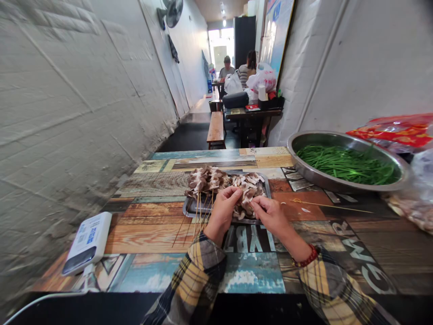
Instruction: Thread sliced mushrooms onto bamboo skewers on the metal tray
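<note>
A metal tray [189, 206] lies on the patterned table, heaped with mushroom pieces [216, 178]; several are threaded on bamboo skewers [198, 212] at its left. My left hand [225, 210] pinches a mushroom piece [246, 195] over the tray's near edge. My right hand [270, 214] is closed beside it, fingertips meeting the same piece. Both arms wear plaid sleeves; a red bead bracelet [306, 260] circles the right wrist.
A steel basin [304, 169] of green chives stands at the right, with plastic bags [399, 131] behind it. A loose skewer [333, 206] lies on the table. A white device [88, 241] sits at the near left. Two people sit at a far table.
</note>
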The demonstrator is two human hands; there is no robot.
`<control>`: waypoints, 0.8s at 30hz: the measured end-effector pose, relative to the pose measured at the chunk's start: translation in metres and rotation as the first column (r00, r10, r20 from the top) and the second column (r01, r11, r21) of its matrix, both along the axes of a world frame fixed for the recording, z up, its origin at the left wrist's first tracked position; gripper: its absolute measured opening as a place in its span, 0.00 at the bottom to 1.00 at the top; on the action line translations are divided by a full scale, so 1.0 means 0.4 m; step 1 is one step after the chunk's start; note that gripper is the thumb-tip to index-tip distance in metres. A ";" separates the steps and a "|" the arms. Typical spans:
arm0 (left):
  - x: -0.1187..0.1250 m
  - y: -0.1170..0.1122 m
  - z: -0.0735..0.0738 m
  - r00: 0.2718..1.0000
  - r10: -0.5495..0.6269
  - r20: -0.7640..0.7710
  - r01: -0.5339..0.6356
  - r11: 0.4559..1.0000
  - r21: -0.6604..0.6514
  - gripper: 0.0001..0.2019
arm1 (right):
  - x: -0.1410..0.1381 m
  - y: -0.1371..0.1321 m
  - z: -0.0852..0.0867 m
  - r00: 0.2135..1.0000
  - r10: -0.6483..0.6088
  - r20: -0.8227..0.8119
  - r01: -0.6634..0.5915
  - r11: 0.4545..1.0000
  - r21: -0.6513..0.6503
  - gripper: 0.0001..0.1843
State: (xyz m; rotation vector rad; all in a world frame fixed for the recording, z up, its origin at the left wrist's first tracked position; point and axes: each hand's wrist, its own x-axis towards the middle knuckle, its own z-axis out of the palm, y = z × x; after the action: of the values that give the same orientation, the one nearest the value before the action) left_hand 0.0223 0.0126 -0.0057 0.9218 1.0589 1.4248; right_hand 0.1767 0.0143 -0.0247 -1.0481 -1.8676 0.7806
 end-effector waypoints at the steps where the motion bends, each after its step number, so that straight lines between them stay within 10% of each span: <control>1: 0.002 -0.001 0.003 1.000 -0.005 0.003 0.005 1.000 -0.007 0.13 | 0.000 -0.001 0.001 1.000 -0.002 -0.001 0.002 1.000 0.003 0.14; 17: -0.024 0.015 0.009 0.959 0.165 -0.230 -0.142 0.983 0.114 0.11 | 0.033 0.032 -0.008 0.963 -0.151 -0.222 0.135 0.987 -0.085 0.15; 24: -0.047 0.023 -0.010 0.572 0.297 -0.765 -0.024 0.938 0.346 0.07 | 0.038 0.043 -0.008 0.946 -0.197 -0.257 0.173 0.978 -0.114 0.18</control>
State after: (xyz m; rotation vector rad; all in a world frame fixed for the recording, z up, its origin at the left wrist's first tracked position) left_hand 0.0037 0.0217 -0.0096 1.8640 1.6593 1.3292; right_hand 0.1919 0.0314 -0.0279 -1.0975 -1.4947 0.8554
